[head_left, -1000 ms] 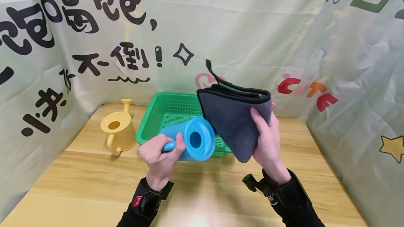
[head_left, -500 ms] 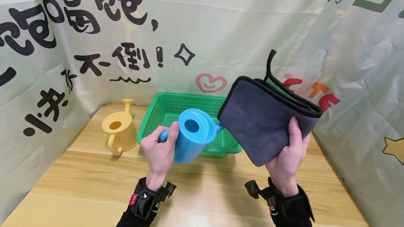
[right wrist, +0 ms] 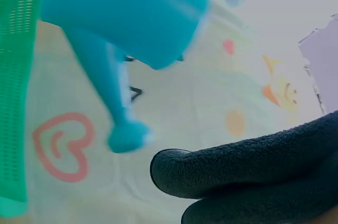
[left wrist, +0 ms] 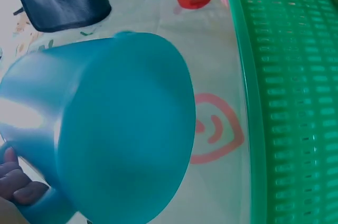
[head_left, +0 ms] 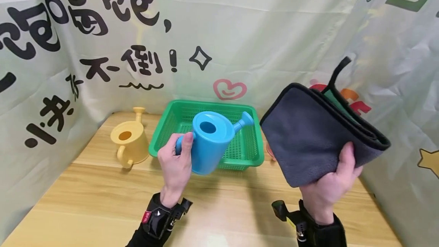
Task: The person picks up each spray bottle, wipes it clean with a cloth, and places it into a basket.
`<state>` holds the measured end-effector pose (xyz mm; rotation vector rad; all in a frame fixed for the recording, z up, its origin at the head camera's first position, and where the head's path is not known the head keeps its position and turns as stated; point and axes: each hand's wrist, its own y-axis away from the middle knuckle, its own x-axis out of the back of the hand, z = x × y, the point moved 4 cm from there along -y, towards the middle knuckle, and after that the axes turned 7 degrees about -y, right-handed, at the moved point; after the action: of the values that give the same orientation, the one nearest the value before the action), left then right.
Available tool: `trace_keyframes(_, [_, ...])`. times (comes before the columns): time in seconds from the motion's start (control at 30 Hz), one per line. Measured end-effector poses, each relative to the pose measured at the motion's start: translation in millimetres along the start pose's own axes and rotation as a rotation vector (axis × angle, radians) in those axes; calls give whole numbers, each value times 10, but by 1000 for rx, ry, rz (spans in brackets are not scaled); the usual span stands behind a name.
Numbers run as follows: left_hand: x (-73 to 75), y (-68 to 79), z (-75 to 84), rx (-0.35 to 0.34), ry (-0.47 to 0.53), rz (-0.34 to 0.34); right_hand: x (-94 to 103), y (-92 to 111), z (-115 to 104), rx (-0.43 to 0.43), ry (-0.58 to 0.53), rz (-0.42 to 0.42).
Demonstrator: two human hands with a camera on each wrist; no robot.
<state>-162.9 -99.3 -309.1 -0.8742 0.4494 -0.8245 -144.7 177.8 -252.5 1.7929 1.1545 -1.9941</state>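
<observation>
Backdrop [head_left: 260, 33]: pale printed fabric, from 9 through 12 to 3 o'clock around the worktop [head_left: 113, 205].
Worktop: wood-grained.
Green basket [head_left: 245, 162]: slotted, on the worktop towards 12 o'clock.
Grey cloth [head_left: 312, 136]: folded, black-edged, raised, at 11 o'clock from the right hand [head_left: 329, 188].
Blue watering can [head_left: 209, 151]: lifted, at 2 o'clock from the left hand [head_left: 175, 169], spout also towards 2.
Yellow watering can [head_left: 134, 146]: upright on the worktop, at 10 o'clock from the left hand, just beside the basket.
Right hand: holding the cloth, thumb on its near face.
Left hand: gripping the blue can's handle.
</observation>
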Motion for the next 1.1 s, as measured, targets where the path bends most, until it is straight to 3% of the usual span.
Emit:
trace_keyframes(0.03, [-7, 7, 16, 5, -5, -21, 62, 27, 12, -4, 55, 41])
trace_keyframes(0.17, [-50, 57, 76, 31, -11, -112, 196, 104, 194, -58, 153, -46])
trace_keyframes(0.27, [-95, 102, 110, 54, 3, -181, 241, 213, 351, -16, 353, -203])
trace_keyframes(0.43, [-173, 153, 120, 141, 93, -287, 208, 395, 543, 182, 639, -519])
trace_keyframes(0.53, [-204, 161, 125, 199, 169, -325, 182, 480, 626, 241, 679, -683])
trace_keyframes(0.73, [-228, 165, 162, 282, 288, -391, 113, 633, 700, 252, 730, -887])
trace_keyframes(0.87, [-237, 164, 162, 310, 369, -432, 66, 698, 701, 274, 802, -972])
trace_keyframes(1.1, [-247, 158, 143, 333, 447, -440, 62, 808, 727, 492, 923, -1093])
